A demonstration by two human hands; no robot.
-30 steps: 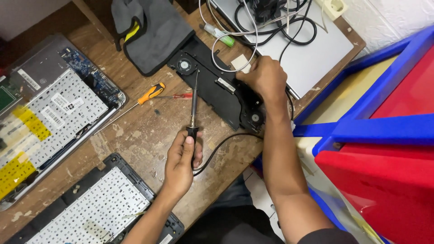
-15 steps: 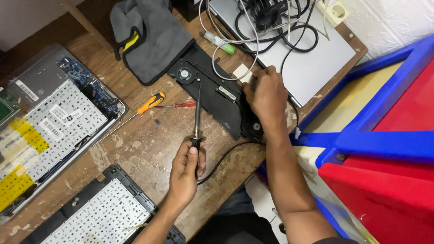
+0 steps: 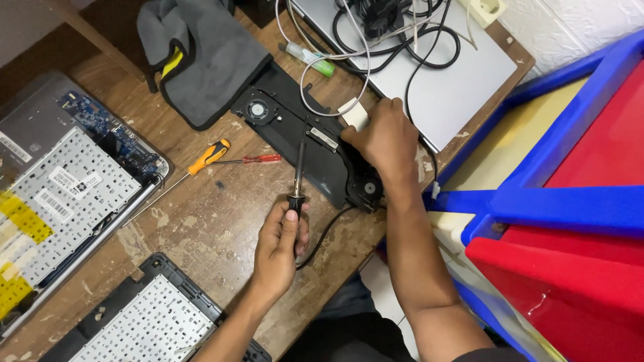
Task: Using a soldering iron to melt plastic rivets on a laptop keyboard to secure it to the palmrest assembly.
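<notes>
My left hand (image 3: 280, 243) grips the black handle of a soldering iron (image 3: 297, 175), whose metal tip points away from me and touches a long black laptop part (image 3: 295, 137) with two small fans. A black cord runs from the handle off the table's near edge. My right hand (image 3: 384, 142) presses down on the right end of that black part, fingers by a white cable plug (image 3: 353, 114). The part lies slantwise on the worn wooden table (image 3: 201, 228).
An orange-handled screwdriver (image 3: 201, 161) and a thin red-handled one (image 3: 251, 159) lie left of the iron. Opened laptops (image 3: 60, 194) and a keyboard (image 3: 144, 322) sit at left. A grey cloth (image 3: 204, 64), a silver laptop (image 3: 456, 87) with tangled cables, and blue and red bins (image 3: 570, 221) surround.
My left hand has shifted the soldering iron slightly, its tip staying on the black part. My right hand slid along the part's right end. The view has moved a little.
</notes>
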